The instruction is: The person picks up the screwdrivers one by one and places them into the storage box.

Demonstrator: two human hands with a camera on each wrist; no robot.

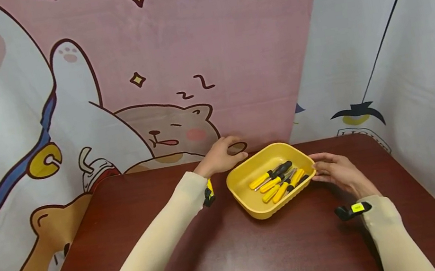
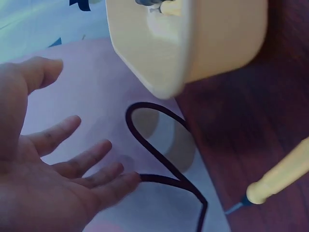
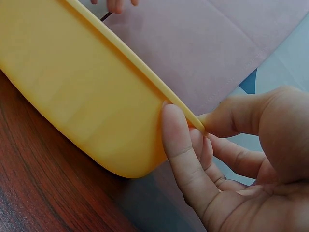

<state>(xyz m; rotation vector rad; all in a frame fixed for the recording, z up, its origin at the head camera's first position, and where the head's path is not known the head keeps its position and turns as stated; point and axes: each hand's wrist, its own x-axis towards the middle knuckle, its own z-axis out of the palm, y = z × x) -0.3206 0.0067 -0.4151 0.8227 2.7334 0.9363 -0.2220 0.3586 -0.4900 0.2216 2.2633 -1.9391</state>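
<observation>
A yellow plastic basin point(image 1: 251, 206) with rounded corners sits askew near the back of the table, several screwdrivers point(image 1: 279, 181) with yellow and black handles lying inside. My right hand point(image 1: 340, 172) pinches the rim at the basin's right corner, thumb and fingers on either side of it, as the right wrist view shows. Beyond the basin's left corner, my left hand point(image 1: 223, 156) holds nothing; its fingers point(image 2: 91, 157) are spread and loosely bent, apart from the rim in the left wrist view. Another screwdriver point(image 2: 277, 176) with a pale yellow handle lies on the table there; in the head view I cannot make it out.
The dark red-brown table point(image 1: 239, 266) ends at the back against a cartoon-printed cloth point(image 1: 230, 56). More cloth point(image 1: 431, 71) hangs along the right. Both wrists carry black straps with small yellow-marked devices.
</observation>
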